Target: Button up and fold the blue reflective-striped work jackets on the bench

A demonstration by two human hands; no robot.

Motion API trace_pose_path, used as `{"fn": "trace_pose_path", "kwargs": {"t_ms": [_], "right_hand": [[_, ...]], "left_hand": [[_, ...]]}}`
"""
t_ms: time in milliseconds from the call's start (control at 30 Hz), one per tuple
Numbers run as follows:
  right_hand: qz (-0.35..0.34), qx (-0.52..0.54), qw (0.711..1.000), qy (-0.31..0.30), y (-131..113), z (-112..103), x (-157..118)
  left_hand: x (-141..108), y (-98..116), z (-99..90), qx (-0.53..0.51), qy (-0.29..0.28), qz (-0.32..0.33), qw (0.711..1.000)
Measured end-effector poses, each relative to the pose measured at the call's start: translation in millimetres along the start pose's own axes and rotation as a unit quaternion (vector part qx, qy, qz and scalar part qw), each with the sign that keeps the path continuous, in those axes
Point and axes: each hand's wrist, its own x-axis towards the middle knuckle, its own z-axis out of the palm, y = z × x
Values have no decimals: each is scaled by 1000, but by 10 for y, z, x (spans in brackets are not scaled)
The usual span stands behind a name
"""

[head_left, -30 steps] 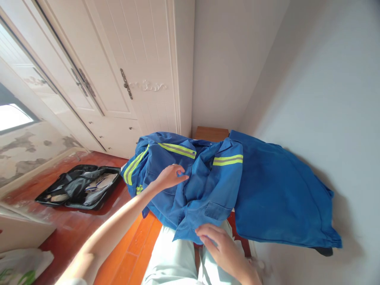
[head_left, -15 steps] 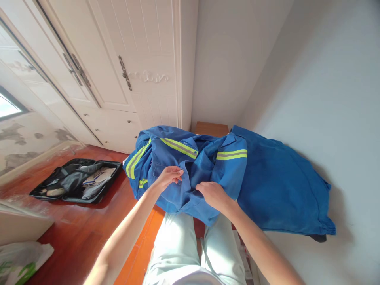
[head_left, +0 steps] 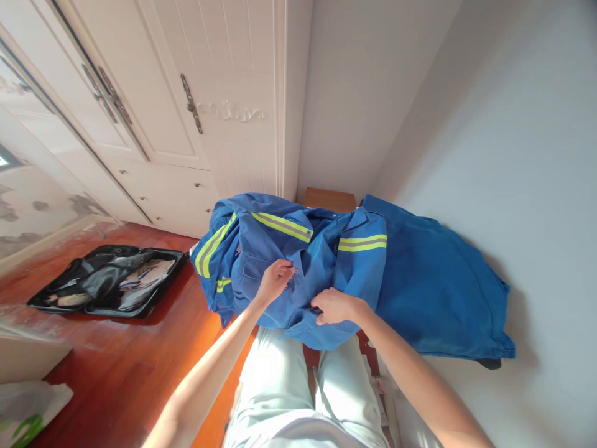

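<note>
A blue work jacket [head_left: 261, 249] with yellow and grey reflective stripes lies spread in front of my legs, its front open. My left hand [head_left: 276, 280] pinches the edge of its front flap near a small round snap. Lower and to the right, my right hand [head_left: 336, 306] has its fingers curled on the jacket's other front edge, gripping the cloth. Folds hide some of the right fingertips. Plain blue cloth [head_left: 433, 280], perhaps another garment, extends to the right beside the jacket.
An open black suitcase [head_left: 107, 280] holding clothes lies on the red wooden floor [head_left: 140, 354] at left. Behind stands a white wardrobe [head_left: 237, 74]. A brown wooden surface [head_left: 330, 199] shows behind the jacket. A pale wall [head_left: 527, 155] rises at right; a plastic bag [head_left: 32, 407] sits lower left.
My left hand has shifted slightly right and up with the flap edge. My right hand has moved a little lower, its fingers more curled on the cloth. The view has turned slightly.
</note>
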Motion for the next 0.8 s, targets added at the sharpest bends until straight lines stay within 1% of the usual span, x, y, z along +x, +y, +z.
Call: {"fn": "trace_pose_path", "kwargs": {"t_ms": [33, 67, 100, 133, 167, 200, 267, 300, 367, 433, 533, 600, 667, 733, 800], "right_hand": [[4, -12, 1000, 7, -13, 21, 21], [6, -26, 999, 26, -31, 39, 34], [4, -41, 997, 60, -53, 53, 36], [1, -59, 993, 106, -80, 60, 27], [-2, -79, 984, 161, -108, 59, 10], [-8, -101, 970, 219, -137, 50, -15], [-36, -142, 936, 320, -187, 19, -74], [-57, -156, 920, 354, -203, 3, -102], [-97, -172, 899, 390, -211, -16, -150], [-101, -171, 897, 395, -181, -11, -193], [-56, -130, 918, 371, -63, 14, -292], [-37, -91, 936, 337, 53, 16, -391], [-18, -74, 952, 296, 180, -4, -496], [15, -82, 963, 258, 294, -38, -581], [38, -97, 967, 233, 371, -74, -625]], "left_hand": [[-9, 1, 4, 46, 32, 44, 997], [-13, 8, 0, 98, 62, 94, 989], [-13, 18, -13, 151, 83, 145, 974], [-8, 29, -31, 199, 93, 189, 957], [2, 38, -52, 240, 89, 225, 940], [16, 43, -72, 274, 72, 250, 926], [46, 29, -97, 318, 14, 269, 909], [59, 10, -100, 333, -16, 266, 905], [74, -43, -87, 354, -58, 254, 898], [70, -95, -67, 370, -67, 245, 894], [47, -134, -59, 379, -66, 242, 891], [29, -129, -75, 381, -75, 240, 890], [15, -109, -98, 385, -90, 238, 887], [5, -86, -115, 386, -102, 234, 887], [2, -68, -119, 385, -105, 225, 889]]}}
